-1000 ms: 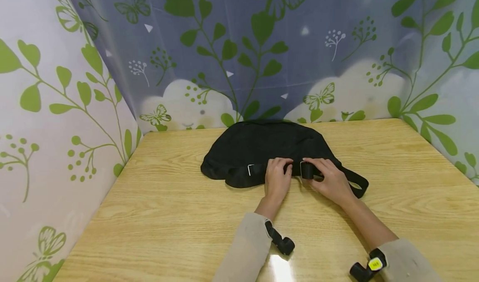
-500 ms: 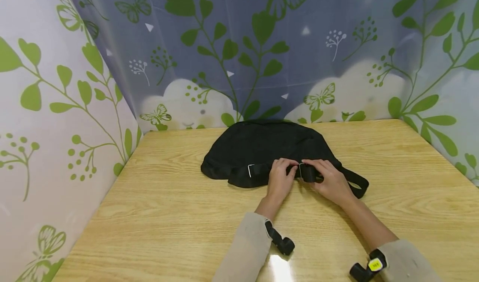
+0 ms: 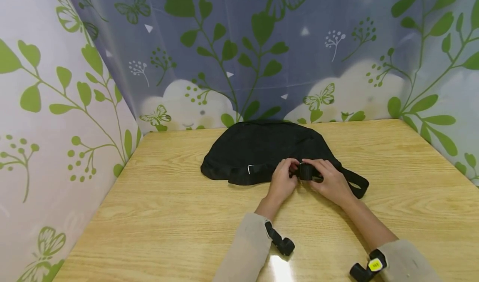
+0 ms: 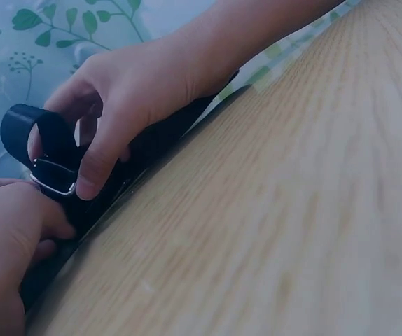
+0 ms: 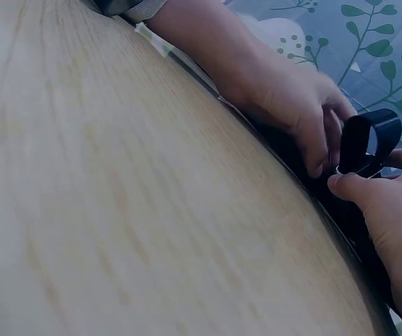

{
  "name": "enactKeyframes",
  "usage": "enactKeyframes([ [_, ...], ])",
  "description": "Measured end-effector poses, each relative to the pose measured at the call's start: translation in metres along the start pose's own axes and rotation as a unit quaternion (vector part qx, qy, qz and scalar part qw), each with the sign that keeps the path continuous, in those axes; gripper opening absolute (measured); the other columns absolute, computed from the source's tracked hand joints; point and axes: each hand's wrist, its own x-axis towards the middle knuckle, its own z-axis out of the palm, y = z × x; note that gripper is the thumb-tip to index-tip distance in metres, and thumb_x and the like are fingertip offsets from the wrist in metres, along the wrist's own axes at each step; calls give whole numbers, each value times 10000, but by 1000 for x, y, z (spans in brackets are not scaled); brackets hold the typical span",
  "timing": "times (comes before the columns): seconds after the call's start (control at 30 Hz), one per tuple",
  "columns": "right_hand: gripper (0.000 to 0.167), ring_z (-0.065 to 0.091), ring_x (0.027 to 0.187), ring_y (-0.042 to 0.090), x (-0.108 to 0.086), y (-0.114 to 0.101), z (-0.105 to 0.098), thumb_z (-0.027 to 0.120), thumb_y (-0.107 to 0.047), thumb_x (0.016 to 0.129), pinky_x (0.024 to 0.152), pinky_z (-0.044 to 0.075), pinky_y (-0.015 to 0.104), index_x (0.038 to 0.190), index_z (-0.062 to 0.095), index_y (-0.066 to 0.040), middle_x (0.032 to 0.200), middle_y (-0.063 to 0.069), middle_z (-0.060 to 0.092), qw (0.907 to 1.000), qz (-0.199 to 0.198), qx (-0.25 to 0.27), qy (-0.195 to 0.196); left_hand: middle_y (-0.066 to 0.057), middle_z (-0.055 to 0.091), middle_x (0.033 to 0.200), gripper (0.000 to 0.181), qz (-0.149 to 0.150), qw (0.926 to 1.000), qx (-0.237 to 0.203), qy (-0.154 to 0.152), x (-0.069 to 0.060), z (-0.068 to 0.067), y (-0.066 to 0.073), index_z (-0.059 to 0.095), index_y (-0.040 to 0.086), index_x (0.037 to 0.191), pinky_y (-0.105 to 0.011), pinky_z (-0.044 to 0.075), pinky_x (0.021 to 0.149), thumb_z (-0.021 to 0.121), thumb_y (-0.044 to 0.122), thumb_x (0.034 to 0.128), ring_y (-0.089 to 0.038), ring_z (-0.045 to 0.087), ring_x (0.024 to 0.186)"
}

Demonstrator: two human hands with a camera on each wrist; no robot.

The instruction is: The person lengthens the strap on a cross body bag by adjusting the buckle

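A black waist bag (image 3: 269,142) lies flat on the wooden table, its strap (image 3: 243,177) running along the near edge. My left hand (image 3: 282,182) pinches the strap just left of a metal slide buckle (image 4: 55,185). Across from it, my right hand (image 3: 331,184) pinches the strap at the buckle between thumb and fingers. A loop of strap (image 5: 372,136) stands up out of the buckle between the two hands. A second metal buckle (image 3: 250,169) shows farther left on the strap. The fingertips partly hide the webbing in the head view.
The wooden table (image 3: 179,232) reaches to a patterned cloth backdrop (image 3: 239,53) right behind the bag. A folded strap end (image 3: 359,185) sticks out at the bag's right. Both wrists wear black camera bands (image 3: 278,238).
My left hand has slid right along the strap, up close to the buckle. My right hand has stayed nearly in place, and the bag has not moved.
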Motion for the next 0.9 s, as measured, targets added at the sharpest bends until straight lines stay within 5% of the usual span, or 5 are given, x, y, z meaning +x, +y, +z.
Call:
enactKeyframes([
  [0.13,673,508,957,261,0,-1,-1,789,26,643,718,457,416,1256,526,-62,1108,102,565,9995,47,237,-188,-26,524,931,448,-122,9981,245,-544,-1,0,0,523,82,1109,-199,409,755,689,-56,717,-145,498,862],
  [0.3,572,507,860,226,0,-4,-2,699,69,699,687,455,387,1229,513,-40,1105,129,547,9971,230,634,-353,-41,503,998,581,-95,9952,535,-817,-2,0,0,478,125,1179,-235,413,790,808,165,703,-161,483,904],
  [0.43,464,498,773,188,0,-4,-2,703,36,738,649,452,360,1167,543,-37,1001,135,556,9976,242,589,-257,-51,492,1064,611,-106,9940,544,-942,-3,0,0,450,165,1209,-254,416,827,794,284,719,-170,482,950],
  [0.9,368,478,739,164,0,-1,1,709,42,758,613,418,319,1099,593,-36,956,104,583,9992,81,393,69,-40,513,1037,554,-154,9921,852,-906,-3,-1,3,492,217,1209,-262,440,796,781,273,739,-162,515,925],
])
